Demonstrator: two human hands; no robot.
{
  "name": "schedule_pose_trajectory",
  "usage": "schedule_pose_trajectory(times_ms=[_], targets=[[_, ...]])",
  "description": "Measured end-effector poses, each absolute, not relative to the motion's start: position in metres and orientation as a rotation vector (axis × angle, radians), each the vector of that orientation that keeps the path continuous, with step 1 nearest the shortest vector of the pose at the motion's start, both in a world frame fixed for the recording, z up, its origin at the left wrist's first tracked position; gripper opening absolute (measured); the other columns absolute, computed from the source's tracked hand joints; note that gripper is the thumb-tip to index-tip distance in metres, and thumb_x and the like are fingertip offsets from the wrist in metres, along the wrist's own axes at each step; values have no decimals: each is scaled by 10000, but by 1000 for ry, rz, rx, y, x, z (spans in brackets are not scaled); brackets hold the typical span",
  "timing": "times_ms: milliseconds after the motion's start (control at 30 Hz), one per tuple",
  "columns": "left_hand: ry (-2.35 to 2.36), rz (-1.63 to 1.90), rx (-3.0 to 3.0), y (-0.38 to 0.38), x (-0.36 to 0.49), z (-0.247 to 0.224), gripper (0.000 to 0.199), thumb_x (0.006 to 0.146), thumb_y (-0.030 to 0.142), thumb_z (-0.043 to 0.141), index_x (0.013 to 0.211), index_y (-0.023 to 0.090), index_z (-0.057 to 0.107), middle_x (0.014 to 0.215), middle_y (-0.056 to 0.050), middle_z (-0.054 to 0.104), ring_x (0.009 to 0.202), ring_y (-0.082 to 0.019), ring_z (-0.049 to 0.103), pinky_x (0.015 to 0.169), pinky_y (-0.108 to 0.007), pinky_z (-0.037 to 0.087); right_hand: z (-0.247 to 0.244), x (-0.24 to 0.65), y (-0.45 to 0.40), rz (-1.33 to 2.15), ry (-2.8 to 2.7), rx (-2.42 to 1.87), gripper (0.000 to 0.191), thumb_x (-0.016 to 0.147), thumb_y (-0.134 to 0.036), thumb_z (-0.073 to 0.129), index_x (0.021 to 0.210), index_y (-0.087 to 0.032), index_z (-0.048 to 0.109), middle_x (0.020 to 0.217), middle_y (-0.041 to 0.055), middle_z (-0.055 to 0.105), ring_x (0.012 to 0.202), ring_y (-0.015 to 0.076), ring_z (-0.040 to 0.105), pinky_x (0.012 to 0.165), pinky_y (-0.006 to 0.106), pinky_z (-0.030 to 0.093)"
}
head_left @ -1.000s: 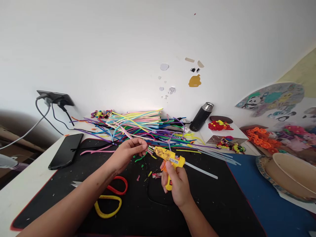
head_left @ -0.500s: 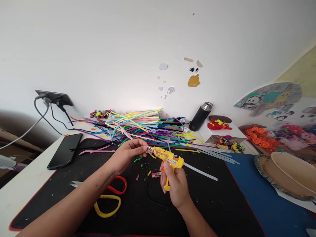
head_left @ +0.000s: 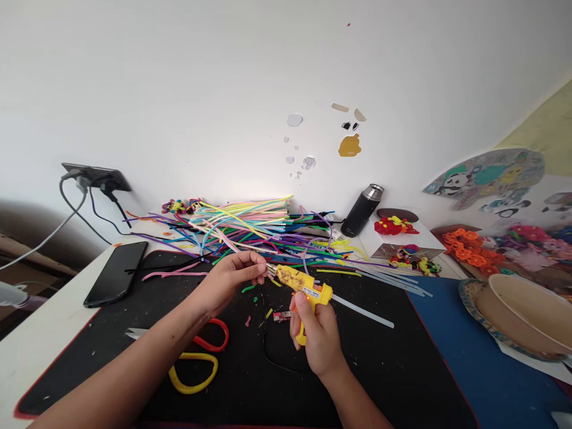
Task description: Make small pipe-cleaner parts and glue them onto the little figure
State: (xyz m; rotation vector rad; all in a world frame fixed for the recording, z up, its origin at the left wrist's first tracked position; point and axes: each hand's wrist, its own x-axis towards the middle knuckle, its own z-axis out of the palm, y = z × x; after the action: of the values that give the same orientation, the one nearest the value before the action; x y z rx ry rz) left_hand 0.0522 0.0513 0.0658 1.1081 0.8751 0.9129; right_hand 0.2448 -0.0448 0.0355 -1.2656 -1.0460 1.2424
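My right hand [head_left: 318, 330] is wrapped round the handle of a yellow hot glue gun [head_left: 295, 279], its nozzle pointing left. A clear glue stick [head_left: 364, 311] sticks out of the gun's back end. My left hand [head_left: 239, 275] is pinched closed at the nozzle tip; what its fingers hold is too small or hidden to make out. Below my left forearm lie scissors [head_left: 194, 373] with one yellow and one red handle loop, partly covered by the arm. A small pink lighter [head_left: 282, 316] rests on the black mat [head_left: 379, 381] beside the gun.
Along the wall lies a heap of coloured pipe cleaners [head_left: 250, 220]. A black phone [head_left: 117, 274] is at the left, below a wall socket [head_left: 96, 177]. At the back right are a dark thermos [head_left: 363, 210], loose glue sticks [head_left: 397, 280] and a bowl [head_left: 531, 310].
Both hands and the glue gun keep almost the same pose, nozzle still at the left fingertips. The whole view has shifted very slightly.
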Motion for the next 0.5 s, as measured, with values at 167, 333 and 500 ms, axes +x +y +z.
schedule_pose_trajectory(times_ms=[167,333,500], targets=[[863,912,1092,51,53,65,307,715,442,935,781,201,756,750,-23,694,698,-167,591,682,-297,438,35,245,-45,1216,-1062,-1276,716,914,-834,559,612,-186,568,397,-19,450,328,90,414,398,237,311],[851,912,1077,51,54,67,326,705,449,951,775,196,758,743,-23,691,698,-160,588,682,-290,437,33,245,-45,1199,-1083,-1275,716,950,-798,544,566,-194,542,391,-20,435,327,88,411,401,239,314],[855,920,1080,50,53,68,351,691,471,956,772,194,757,748,-31,692,702,-167,596,680,-296,446,32,245,-45,1171,-1099,-1280,726,963,-786,538,538,-197,512,397,-15,435,332,84,410,401,236,316]])
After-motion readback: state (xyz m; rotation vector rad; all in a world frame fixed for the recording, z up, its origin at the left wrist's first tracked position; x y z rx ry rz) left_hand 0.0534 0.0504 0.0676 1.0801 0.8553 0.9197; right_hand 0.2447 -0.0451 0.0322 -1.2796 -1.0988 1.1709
